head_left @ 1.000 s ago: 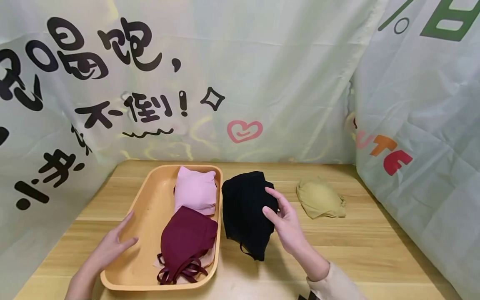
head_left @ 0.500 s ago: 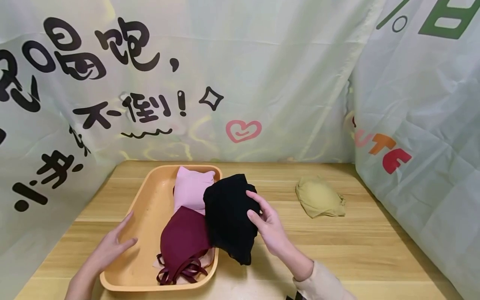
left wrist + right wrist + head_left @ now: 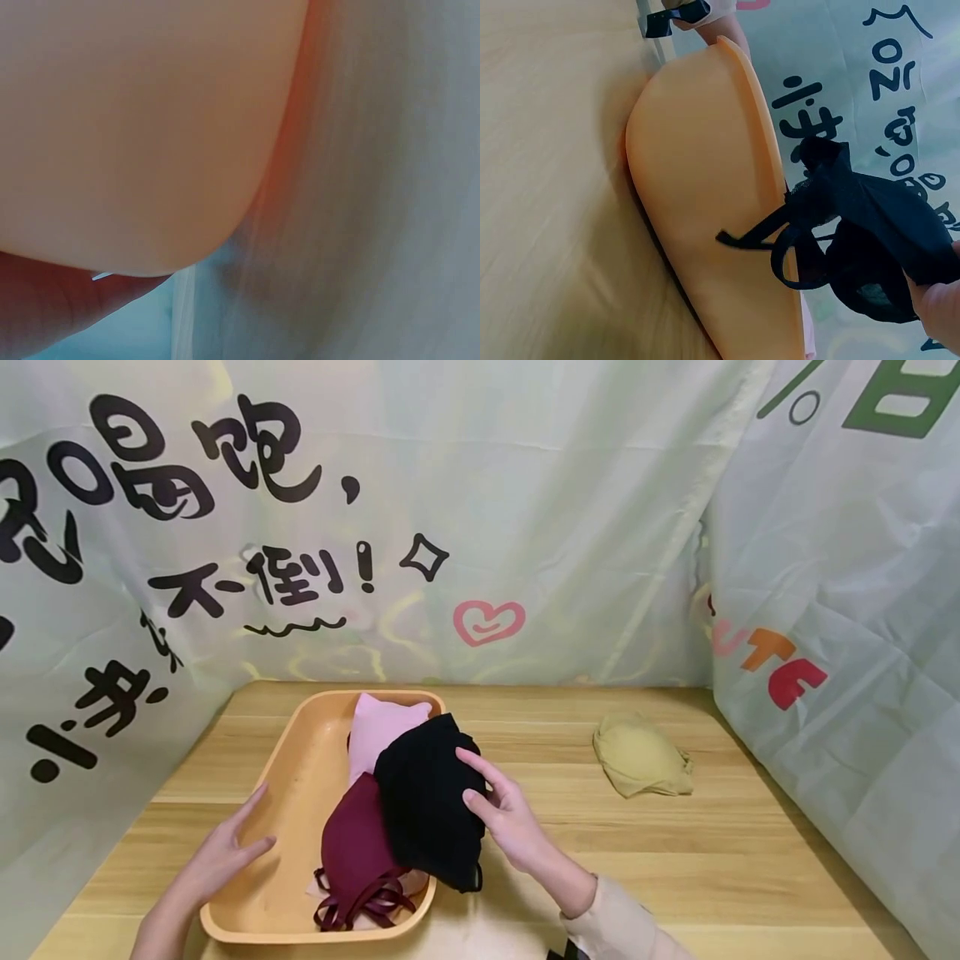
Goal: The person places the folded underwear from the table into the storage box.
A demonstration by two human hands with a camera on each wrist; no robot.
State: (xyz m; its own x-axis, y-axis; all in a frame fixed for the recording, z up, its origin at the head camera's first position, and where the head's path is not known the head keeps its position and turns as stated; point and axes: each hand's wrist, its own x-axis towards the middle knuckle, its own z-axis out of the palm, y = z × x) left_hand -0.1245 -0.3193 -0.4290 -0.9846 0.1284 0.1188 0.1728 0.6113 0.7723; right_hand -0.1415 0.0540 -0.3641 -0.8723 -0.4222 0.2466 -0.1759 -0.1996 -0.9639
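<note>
A black bra, folded cup over cup, hangs tilted over the right side of an orange tray. My right hand pinches it by its right edge, thumb and a finger on the upper face. In the right wrist view, loose straps dangle beside the tray's outer wall. The bra partly covers a maroon bra with thin ties and a pink folded bra in the tray. My left hand holds the tray's left wall, thumb inside the rim; its other fingers are mostly hidden.
An olive-yellow folded bra lies on the wooden table to the right. Beneath the maroon one, a pale pink cloth peeks out. Printed curtains hang behind the table and along both sides.
My right hand has carried the black bra leftward, from beside the tray to over its right rim. The left hand and the tray stay in place.
</note>
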